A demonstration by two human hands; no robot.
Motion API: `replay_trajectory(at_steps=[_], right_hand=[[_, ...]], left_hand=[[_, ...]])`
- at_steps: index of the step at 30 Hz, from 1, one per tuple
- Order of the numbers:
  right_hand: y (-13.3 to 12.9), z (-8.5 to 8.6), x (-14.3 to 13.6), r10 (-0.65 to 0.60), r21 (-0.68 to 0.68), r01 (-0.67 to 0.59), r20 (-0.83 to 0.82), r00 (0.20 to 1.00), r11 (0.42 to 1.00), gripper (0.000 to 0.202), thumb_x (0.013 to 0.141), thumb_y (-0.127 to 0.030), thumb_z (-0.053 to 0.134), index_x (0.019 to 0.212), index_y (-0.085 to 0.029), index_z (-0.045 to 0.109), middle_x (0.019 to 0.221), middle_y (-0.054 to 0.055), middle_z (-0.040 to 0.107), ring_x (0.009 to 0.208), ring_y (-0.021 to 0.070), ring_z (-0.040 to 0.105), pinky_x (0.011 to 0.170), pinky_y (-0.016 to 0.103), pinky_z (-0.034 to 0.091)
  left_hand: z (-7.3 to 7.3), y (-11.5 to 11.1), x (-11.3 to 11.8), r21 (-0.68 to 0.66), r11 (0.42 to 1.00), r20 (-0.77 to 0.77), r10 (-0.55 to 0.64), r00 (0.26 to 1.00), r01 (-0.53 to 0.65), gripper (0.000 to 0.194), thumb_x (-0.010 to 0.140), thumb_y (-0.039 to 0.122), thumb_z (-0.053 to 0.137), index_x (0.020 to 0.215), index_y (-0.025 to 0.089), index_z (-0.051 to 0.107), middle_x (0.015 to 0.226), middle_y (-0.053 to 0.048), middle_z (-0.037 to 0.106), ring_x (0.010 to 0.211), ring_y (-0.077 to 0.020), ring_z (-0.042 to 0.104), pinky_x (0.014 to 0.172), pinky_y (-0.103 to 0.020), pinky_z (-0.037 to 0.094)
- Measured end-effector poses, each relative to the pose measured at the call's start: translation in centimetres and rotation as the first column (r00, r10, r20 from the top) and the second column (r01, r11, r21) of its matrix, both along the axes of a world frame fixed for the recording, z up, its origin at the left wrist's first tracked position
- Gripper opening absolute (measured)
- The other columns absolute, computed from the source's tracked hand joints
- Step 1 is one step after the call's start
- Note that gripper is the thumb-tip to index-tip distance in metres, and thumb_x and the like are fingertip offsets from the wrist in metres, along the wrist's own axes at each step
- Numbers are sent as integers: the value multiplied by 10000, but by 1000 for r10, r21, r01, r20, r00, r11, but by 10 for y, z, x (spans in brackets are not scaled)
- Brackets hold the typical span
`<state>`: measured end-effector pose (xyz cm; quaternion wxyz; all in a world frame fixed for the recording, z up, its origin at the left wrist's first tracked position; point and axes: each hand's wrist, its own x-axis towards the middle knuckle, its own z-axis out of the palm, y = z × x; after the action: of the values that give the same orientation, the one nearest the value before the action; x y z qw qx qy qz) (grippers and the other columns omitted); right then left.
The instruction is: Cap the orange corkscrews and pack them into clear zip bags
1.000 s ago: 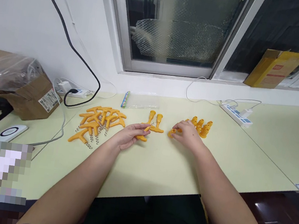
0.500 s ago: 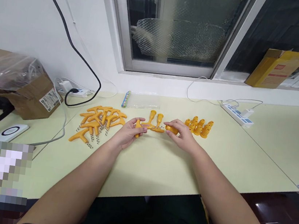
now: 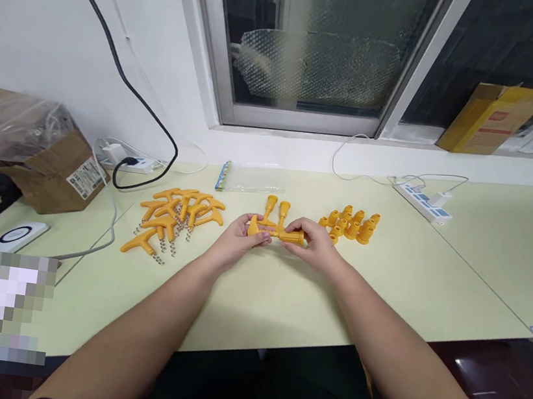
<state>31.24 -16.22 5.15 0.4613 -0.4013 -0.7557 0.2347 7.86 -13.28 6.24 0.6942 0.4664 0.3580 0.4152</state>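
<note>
Gripping a yellow-orange plastic T-shaped handle (image 3: 254,225) between thumb and fingers, the left hand (image 3: 240,238) covers part of its crossbar and stem. The right hand (image 3: 315,244) grasps a ribbed yellow-orange plastic sleeve (image 3: 295,237), its wide end pointing right, so that handle and sleeve lie roughly in line, in front of the person and above the table. Little shows of the metal spiral between them, and how far it enters the sleeve cannot be told. Just behind the hands are two joined yellow-orange pieces (image 3: 270,208), their lower parts partly blocked by the fingers. Overlapping handles with silvery spirals (image 3: 165,222) hide one another on the left; upright sleeves (image 3: 353,229) crowd together on the right, the nearest partly behind the right hand. Coarse pixels cover the lower left corner, and the brown cardboard box (image 3: 67,170) is cut off at the left edge.

The pale yellow-green tabletop (image 3: 256,316) has seams on both sides. A clear plastic bag (image 3: 254,181) lies near the white wall (image 3: 153,93), below a metal-framed window (image 3: 301,122) with bubble wrap behind the glass.
</note>
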Motion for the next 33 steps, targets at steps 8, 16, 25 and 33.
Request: replay_trajectory(at_steps=[8,16,25,33], right_hand=[[-3,3,-4,53,53,-53,18,998,997,167,887,-331,766,994,-220,701,1002,79,730,937,233,690,844,373,548],[-4,0,-13,35,-530,-220,-337,941,819,394,790,-539,843,883,-190,686,755,7,700,609,135,623,606,279,519],[-11,11,-17,1,-796,-493,-526,850,351,400,950,-583,665,1127,-225,670,598,-17,648,437,97,517,392,173,372],[-8,6,-16,77,-489,-332,-471,879,807,481,745,-419,896,1043,-253,557,1037,-1,659,844,138,676,726,272,567]], left_hand=[[1,-7,8,-230,971,27,-53,998,58,553,716,234,947,1048,201,506,960,-49,770,773,-132,760,799,-248,623],[0,-16,6,381,919,-191,-33,981,105,521,832,354,853,957,255,358,1022,-58,773,973,-201,761,960,-392,564],[7,-19,-3,560,811,-314,17,949,171,473,793,368,873,881,245,425,991,-67,790,969,-237,744,930,-410,550],[7,-12,-1,448,894,-263,131,956,1,523,795,414,861,881,245,374,813,17,718,641,-141,682,645,-281,548]])
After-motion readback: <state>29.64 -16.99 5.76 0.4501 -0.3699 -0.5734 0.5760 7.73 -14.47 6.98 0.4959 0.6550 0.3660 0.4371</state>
